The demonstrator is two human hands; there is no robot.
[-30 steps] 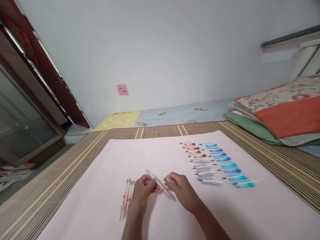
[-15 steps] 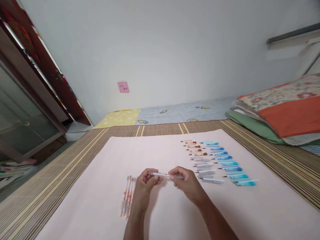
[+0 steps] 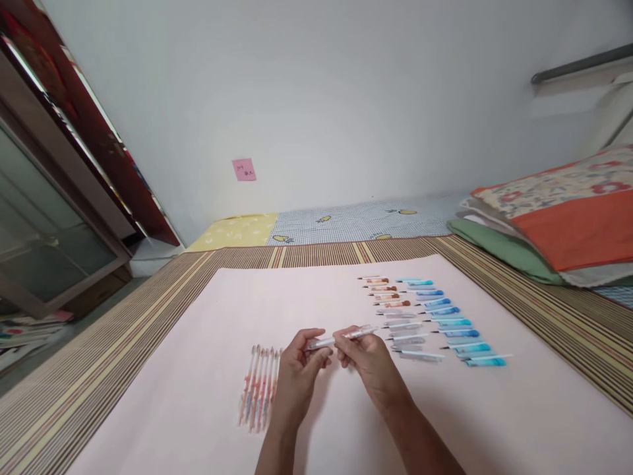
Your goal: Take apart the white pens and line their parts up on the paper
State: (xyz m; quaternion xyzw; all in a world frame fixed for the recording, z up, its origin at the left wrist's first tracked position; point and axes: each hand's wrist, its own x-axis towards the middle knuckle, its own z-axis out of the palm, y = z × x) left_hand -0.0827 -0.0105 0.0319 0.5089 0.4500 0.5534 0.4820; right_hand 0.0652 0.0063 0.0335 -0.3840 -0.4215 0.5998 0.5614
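A slim, pale pen (image 3: 324, 342) is held slantwise above the pink sheet, its right part patterned. My left hand (image 3: 301, 369) grips its left end between thumb and fingers. My right hand (image 3: 363, 353) pinches it further right, and the pen's right end sticks out past the fingers. Beside my left wrist, several pale pens with reddish patterns (image 3: 254, 389) lie side by side in a row, partly hidden by the hand. To the right of my right hand lie grey pen parts (image 3: 408, 340) with thin dark-tipped sticks.
Brown pen parts (image 3: 390, 295) and blue pen parts (image 3: 452, 323) lie in slanting columns on the pink sheet (image 3: 188, 356). Under it is a striped mat (image 3: 148, 297). Folded bedding (image 3: 573, 231) is piled at the right, and a wall (image 3: 346, 99) rises behind.
Both hands have shifted slightly right, and the pen has tilted, its right end now higher and showing past my right hand. More of the reddish pen row shows.
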